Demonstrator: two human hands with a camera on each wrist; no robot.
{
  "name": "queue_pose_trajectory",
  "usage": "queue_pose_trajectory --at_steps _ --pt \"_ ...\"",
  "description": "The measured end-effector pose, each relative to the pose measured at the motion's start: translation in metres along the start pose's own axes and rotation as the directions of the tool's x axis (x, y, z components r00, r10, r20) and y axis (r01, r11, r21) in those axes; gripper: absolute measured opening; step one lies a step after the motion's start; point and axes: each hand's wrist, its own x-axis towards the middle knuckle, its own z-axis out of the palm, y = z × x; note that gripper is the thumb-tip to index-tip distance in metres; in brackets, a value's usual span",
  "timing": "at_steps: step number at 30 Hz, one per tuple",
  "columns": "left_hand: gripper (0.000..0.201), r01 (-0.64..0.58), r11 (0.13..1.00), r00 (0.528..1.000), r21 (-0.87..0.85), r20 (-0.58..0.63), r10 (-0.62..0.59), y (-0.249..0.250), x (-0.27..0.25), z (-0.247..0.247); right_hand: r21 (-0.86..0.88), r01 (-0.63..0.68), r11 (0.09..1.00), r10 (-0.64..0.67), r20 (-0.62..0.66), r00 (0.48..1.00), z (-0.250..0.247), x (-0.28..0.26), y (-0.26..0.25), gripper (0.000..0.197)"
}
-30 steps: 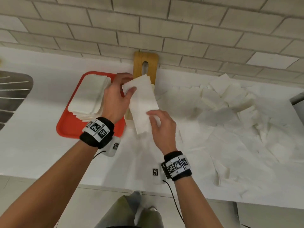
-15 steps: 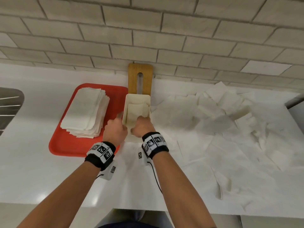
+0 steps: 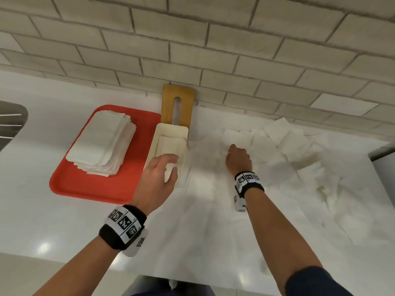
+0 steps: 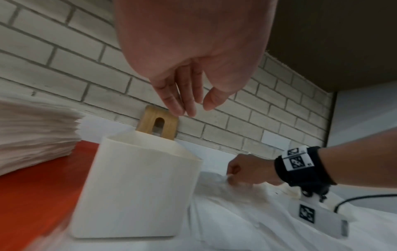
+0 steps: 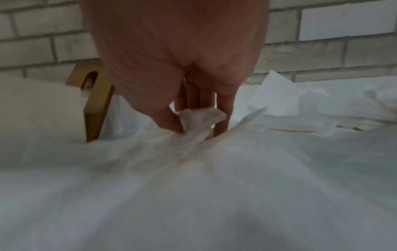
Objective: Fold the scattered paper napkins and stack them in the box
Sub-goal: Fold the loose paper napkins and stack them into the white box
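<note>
A cream box (image 3: 171, 130) stands on the white counter with a folded napkin (image 3: 170, 145) lying inside it. Above the box's near end hovers my left hand (image 3: 171, 165), fingers relaxed and holding nothing; the left wrist view shows the same hand (image 4: 193, 108) over the box (image 4: 137, 186). Further right, my right hand (image 3: 232, 149) pinches a loose white napkin (image 3: 209, 154) in the scattered pile. In the right wrist view, its thumb and fingers (image 5: 221, 118) hold a bunched fold of the napkin (image 5: 199, 117).
A red tray (image 3: 89, 189) left of the box carries a stack of folded napkins (image 3: 102, 142). A wooden board (image 3: 178, 103) leans on the brick wall behind the box. Scattered napkins (image 3: 288, 150) cover the counter's right side. A sink (image 3: 10, 122) lies far left.
The folded napkin that both hands held has gone into the box. My left hand has lifted off it, and my right hand has moved right to the scattered pile and pinched a napkin.
</note>
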Motion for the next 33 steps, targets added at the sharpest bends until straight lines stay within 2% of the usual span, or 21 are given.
queue_pose_trajectory --at_steps 3,5,6,7,8,10,11,12,13,15,16,17,18,20,21,23,25,27,30,31,33 --pt "0.008 -0.011 0.996 0.994 -0.093 0.108 0.021 0.02 -0.008 0.022 0.072 0.077 0.994 -0.065 -0.149 0.987 -0.017 -0.014 0.006 0.016" --pt "0.023 0.131 0.983 0.967 -0.125 0.236 -0.099 0.033 -0.013 0.04 0.102 0.198 0.975 -0.167 -0.25 0.954 -0.024 -0.044 0.005 0.008" --pt "0.036 0.253 0.957 0.931 -0.139 0.304 -0.202 0.04 -0.015 0.049 0.114 0.265 0.958 -0.22 -0.303 0.927 -0.026 -0.064 0.004 0.006" --pt "0.049 0.396 0.901 0.877 -0.176 0.365 -0.314 0.045 -0.016 0.058 0.125 0.317 0.94 -0.261 -0.333 0.906 -0.025 -0.085 0.005 0.006" --pt "0.059 0.535 0.809 0.81 -0.246 0.422 -0.407 0.049 -0.018 0.067 0.146 0.352 0.925 -0.289 -0.332 0.898 -0.021 -0.106 0.005 0.009" --pt "0.065 0.707 0.54 0.706 -0.457 0.509 -0.493 0.051 -0.018 0.083 0.219 0.388 0.895 -0.327 -0.269 0.906 -0.009 -0.146 0.008 0.014" --pt "0.06 0.727 0.422 0.686 -0.542 0.531 -0.498 0.052 -0.019 0.09 0.266 0.394 0.88 -0.346 -0.208 0.915 -0.005 -0.162 0.01 0.016" --pt "0.052 0.717 0.376 0.689 -0.587 0.514 -0.511 0.051 -0.019 0.097 0.315 0.383 0.868 -0.36 -0.13 0.924 -0.003 -0.176 0.012 0.02" --pt "0.046 0.695 0.408 0.708 -0.592 0.46 -0.536 0.049 -0.019 0.103 0.359 0.354 0.864 -0.366 -0.038 0.93 -0.004 -0.185 0.015 0.028" --pt "0.037 0.657 0.557 0.747 -0.509 0.335 -0.575 0.044 -0.02 0.109 0.429 0.229 0.873 -0.323 0.159 0.933 -0.011 -0.187 0.024 0.05" --pt "0.033 0.64 0.599 0.762 -0.481 0.298 -0.575 0.042 -0.02 0.109 0.482 0.161 0.861 -0.289 0.204 0.935 -0.015 -0.179 0.029 0.058" --pt "0.033 0.626 0.617 0.774 -0.478 0.28 -0.569 0.039 -0.021 0.108 0.548 0.109 0.829 -0.246 0.183 0.952 -0.02 -0.166 0.032 0.059" --pt "0.035 0.62 0.619 0.777 -0.482 0.269 -0.568 0.036 -0.022 0.105 0.594 0.075 0.801 -0.17 0.106 0.98 -0.022 -0.147 0.034 0.055" --pt "0.043 0.615 0.62 0.779 -0.487 0.249 -0.576 0.034 -0.024 0.097 0.57 -0.006 0.821 0.049 -0.06 0.997 -0.018 -0.094 0.035 0.05" --pt "0.048 0.602 0.633 0.788 -0.487 0.235 -0.569 0.034 -0.026 0.093 0.538 -0.098 0.837 0.155 -0.061 0.986 -0.016 -0.065 0.032 0.06" --pt "0.055 0.574 0.666 0.811 -0.477 0.218 -0.542 0.035 -0.03 0.085 0.479 -0.346 0.807 0.321 0.135 0.937 -0.015 -0.017 0.014 0.094" --pt "0.055 0.563 0.686 0.821 -0.461 0.217 -0.527 0.036 -0.032 0.079 0.362 -0.434 0.825 0.39 0.19 0.901 -0.011 0.014 -0.003 0.107" --pt "0.048 0.552 0.715 0.833 -0.43 0.242 -0.498 0.037 -0.033 0.072 0.286 -0.383 0.878 0.358 0.138 0.923 -0.006 0.032 -0.011 0.092" --pt "0.041 0.539 0.729 0.842 -0.422 0.284 -0.459 0.038 -0.031 0.061 0.383 -0.24 0.892 0.225 0.084 0.971 -0.005 0.044 -0.013 0.051" --pt "0.04 0.541 0.718 0.841 -0.439 0.293 -0.455 0.038 -0.03 0.059 0.418 -0.182 0.89 0.189 0.024 0.982 -0.008 0.043 -0.011 0.04" --pt "0.046 0.543 0.692 0.84 -0.476 0.298 -0.455 0.035 -0.026 0.055 0.397 -0.037 0.917 0.117 -0.18 0.977 -0.024 0.035 -0.007 0.024"
